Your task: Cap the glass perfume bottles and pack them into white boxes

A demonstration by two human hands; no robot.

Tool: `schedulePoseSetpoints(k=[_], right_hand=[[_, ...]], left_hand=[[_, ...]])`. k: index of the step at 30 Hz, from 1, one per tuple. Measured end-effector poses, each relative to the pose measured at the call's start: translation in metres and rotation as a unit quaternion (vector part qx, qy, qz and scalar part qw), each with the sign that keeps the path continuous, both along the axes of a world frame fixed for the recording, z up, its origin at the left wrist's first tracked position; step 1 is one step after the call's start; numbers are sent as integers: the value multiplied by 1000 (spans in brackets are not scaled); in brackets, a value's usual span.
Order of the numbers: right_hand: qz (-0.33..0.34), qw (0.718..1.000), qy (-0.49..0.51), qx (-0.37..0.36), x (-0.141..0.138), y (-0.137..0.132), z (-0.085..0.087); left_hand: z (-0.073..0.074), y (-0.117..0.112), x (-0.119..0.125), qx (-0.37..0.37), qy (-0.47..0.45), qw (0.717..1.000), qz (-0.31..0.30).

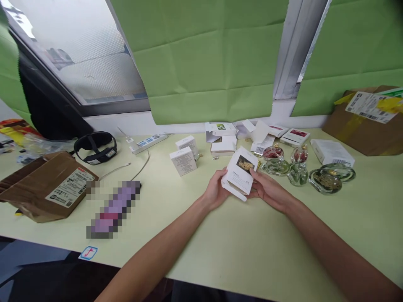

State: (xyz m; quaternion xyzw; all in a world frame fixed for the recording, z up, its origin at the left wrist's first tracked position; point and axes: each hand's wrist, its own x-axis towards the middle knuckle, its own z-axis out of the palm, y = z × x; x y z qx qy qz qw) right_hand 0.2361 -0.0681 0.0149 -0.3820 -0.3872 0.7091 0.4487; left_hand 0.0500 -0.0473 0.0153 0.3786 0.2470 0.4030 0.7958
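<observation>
Between my two hands is a small white cardboard box (239, 172) with a dark picture of yellow flowers on its face. Its end nearest me has a flap hanging loose. My left hand (217, 191) grips the box by its left edge, fingers behind it. My right hand (267, 188) holds its right side, thumb on the front. Just right of the box, several glass ornaments (297, 174) with red, green and golden parts stand close together. Behind the box lie white cartons (223, 147), some with open flaps.
Two white boxes (183, 161) stand left of my hands. Farther left are a pixelated purple object (115, 209), a power strip (149, 143), a black head strap (96, 149) and an open brown carton (47, 188). Another brown carton (362, 126) sits at the back right, near a white box (332, 153).
</observation>
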Motion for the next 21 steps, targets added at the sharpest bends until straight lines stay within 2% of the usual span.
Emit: schedulePoseSetpoints(k=[2, 6, 10, 15, 18, 21], right_hand=[[-22, 1000, -2, 8, 1, -1, -4], [-53, 998, -30, 27, 2, -5, -8], [-87, 995, -29, 31, 0, -6, -10], [-141, 989, -38, 33, 0, -4, -16], [-145, 987, -62, 36, 2, -4, -15], [-122, 986, -95, 55, 5, -7, -9]], left_hand=[[-6, 0, 1, -12, 10, 1000, 10], [-8, 2, 3, 5, 47, 998, 42], [-9, 1, -4, 124, 113, 985, 40], [-10, -4, -10, 271, 166, 948, -20], [-11, -6, -7, 325, 165, 930, -50], [-12, -6, -6, 346, 171, 922, -30]])
